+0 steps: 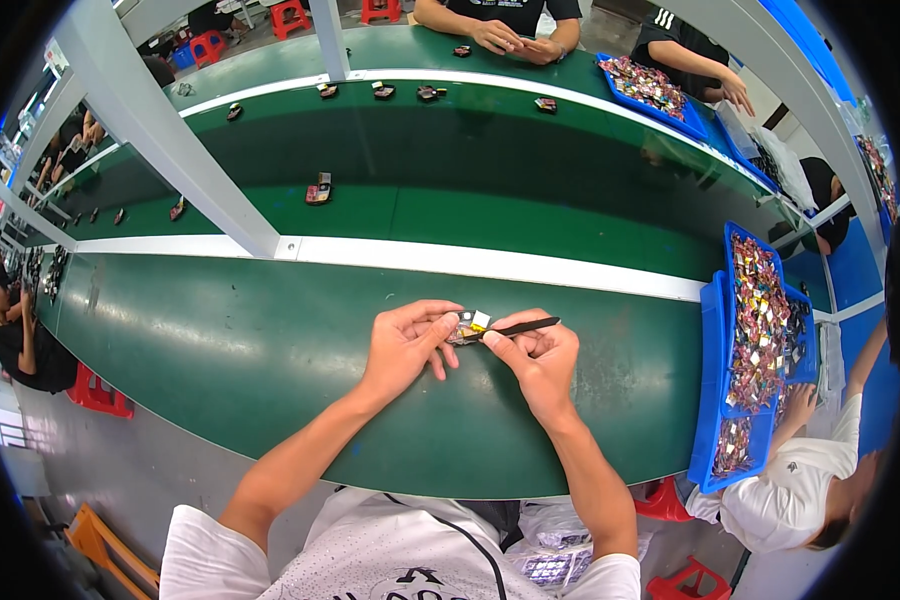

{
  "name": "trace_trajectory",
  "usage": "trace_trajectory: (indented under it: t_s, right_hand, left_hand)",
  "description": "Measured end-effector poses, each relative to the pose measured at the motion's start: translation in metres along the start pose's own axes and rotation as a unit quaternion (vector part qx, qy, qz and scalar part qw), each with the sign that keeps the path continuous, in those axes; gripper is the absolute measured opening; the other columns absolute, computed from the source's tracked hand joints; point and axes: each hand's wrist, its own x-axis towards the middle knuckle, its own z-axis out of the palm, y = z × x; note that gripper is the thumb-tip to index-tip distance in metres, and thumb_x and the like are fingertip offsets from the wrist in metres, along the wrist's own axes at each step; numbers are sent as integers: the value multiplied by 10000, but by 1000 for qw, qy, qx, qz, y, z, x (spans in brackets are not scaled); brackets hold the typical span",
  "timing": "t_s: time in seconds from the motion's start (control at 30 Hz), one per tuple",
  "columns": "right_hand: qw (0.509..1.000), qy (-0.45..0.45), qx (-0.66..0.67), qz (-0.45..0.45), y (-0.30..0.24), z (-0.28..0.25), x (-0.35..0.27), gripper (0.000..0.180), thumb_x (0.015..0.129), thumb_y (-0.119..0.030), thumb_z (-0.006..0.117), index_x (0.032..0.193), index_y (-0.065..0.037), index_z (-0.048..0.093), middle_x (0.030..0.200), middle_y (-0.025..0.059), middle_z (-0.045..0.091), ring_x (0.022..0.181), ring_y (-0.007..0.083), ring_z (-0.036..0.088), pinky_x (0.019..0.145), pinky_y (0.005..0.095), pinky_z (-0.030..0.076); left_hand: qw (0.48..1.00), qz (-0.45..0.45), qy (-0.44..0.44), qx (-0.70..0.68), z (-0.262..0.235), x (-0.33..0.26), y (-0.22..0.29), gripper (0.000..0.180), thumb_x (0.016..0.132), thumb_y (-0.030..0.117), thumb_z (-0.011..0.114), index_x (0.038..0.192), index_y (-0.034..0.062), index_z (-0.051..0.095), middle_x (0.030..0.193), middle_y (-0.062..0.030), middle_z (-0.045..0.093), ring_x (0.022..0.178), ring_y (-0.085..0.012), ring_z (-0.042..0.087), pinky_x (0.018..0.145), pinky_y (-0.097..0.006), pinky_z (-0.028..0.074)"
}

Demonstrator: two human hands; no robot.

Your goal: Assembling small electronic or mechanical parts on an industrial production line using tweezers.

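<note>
Blue trays (712, 400) at 3 o'clock on the green bench (220, 350) are holding heaps of small foil-coloured parts (757, 320). At centre, the left hand (402, 345) is pinching a small part (467, 328); the right hand (540, 362) is gripping a black tool (526, 326), its long axis lying 9-to-3, tip toward 9 o'clock.
</note>
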Motion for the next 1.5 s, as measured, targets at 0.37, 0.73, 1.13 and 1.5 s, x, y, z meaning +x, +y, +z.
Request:
trace_trajectory:
  t_s: [0.37,0.73,1.13,1.5]
  right_hand:
    - [991,18,-77,-106,-2,3,-4,106,827,41,800,903,-10,746,691,-41,638,490,-18,367,457,198,256]
    - [976,7,-138,-167,-4,4,-3,101,795,17,824,856,-34,761,787,16,749,442,8,372,428,219,267]
    - [981,-15,-130,-144,-2,1,-3,121,786,41,820,869,-21,758,691,-8,672,462,0,386,443,214,271]
    - [981,5,-135,-138,-8,3,-2,146,783,28,830,903,-14,757,666,-16,624,465,1,379,448,215,254]
  left_hand:
    - [999,-14,-34,-27,-3,2,1,334,1032,200,622,1212,-76,669,977,-165,726,645,-180,696,459,-264,552]
    - [999,2,-32,-27,-4,2,1,298,1025,159,626,1205,-72,683,892,-153,717,621,-169,689,455,-255,546]
    - [999,-2,-37,-28,-7,1,0,281,1022,134,628,1195,-80,685,857,-146,704,591,-162,674,440,-244,527]
    - [1000,16,-11,-21,-4,1,2,268,1017,122,636,1183,-81,692,817,-122,685,577,-155,666,442,-245,526]
